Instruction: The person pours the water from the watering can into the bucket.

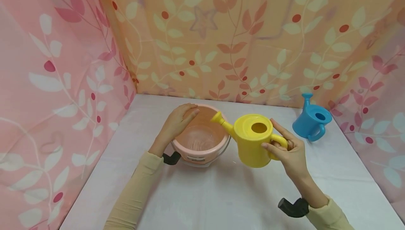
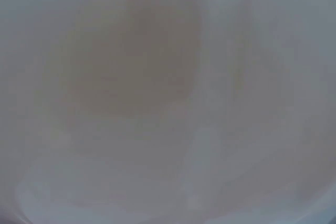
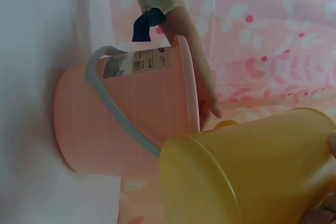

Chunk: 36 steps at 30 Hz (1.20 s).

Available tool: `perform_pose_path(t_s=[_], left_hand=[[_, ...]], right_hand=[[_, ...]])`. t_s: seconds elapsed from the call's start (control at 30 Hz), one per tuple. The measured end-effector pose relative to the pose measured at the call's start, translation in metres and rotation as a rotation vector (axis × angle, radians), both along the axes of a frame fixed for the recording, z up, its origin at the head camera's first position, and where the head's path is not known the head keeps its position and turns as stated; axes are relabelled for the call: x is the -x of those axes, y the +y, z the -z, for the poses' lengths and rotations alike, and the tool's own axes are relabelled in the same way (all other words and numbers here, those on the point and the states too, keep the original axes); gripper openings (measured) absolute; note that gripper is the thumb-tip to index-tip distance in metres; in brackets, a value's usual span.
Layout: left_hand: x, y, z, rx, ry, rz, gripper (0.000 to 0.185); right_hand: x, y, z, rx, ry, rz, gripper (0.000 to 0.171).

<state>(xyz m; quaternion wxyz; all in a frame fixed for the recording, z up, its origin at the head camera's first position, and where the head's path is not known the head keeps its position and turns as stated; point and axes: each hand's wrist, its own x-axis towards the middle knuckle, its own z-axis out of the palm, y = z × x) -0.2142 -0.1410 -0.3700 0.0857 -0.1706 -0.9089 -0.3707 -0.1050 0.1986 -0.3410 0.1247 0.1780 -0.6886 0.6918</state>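
Observation:
A pink bucket (image 1: 202, 139) with a grey bail handle (image 3: 116, 109) stands on the white table (image 1: 221, 195). My left hand (image 1: 178, 121) rests on its left rim with the fingers laid flat along the edge (image 3: 203, 85). My right hand (image 1: 284, 148) grips the handle of a yellow watering can (image 1: 253, 140) and holds it just right of the bucket. The can's spout (image 1: 219, 118) reaches over the bucket's far right rim. In the right wrist view the yellow can (image 3: 252, 174) fills the lower right. The left wrist view is a pale blur.
A blue watering can (image 1: 311, 119) stands at the back right of the table. Leaf-patterned cloth walls (image 1: 237, 40) close off the left, back and right sides. Bare white tabletop lies between my forearms, towards the front edge.

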Motion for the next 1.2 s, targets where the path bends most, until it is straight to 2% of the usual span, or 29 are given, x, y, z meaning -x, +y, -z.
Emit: perform_pose_path(t_s=[0.3, 0.67, 0.93, 1.2], left_hand=[[0.001, 0.000, 0.001, 0.003, 0.002, 0.001, 0.058], [0.002, 0.000, 0.000, 0.015, 0.004, 0.004, 0.060], [0.001, -0.001, -0.001, 0.000, -0.012, 0.001, 0.059], [0.001, 0.000, 0.000, 0.002, -0.019, -0.008, 0.058]], right_hand=[[0.005, 0.002, -0.004, -0.075, -0.007, -0.008, 0.066], [0.010, 0.002, -0.008, -0.108, -0.013, -0.006, 0.067], [0.013, 0.002, -0.016, -0.089, -0.007, -0.037, 0.067], [0.012, 0.000, -0.017, -0.135, -0.031, -0.017, 0.068]])
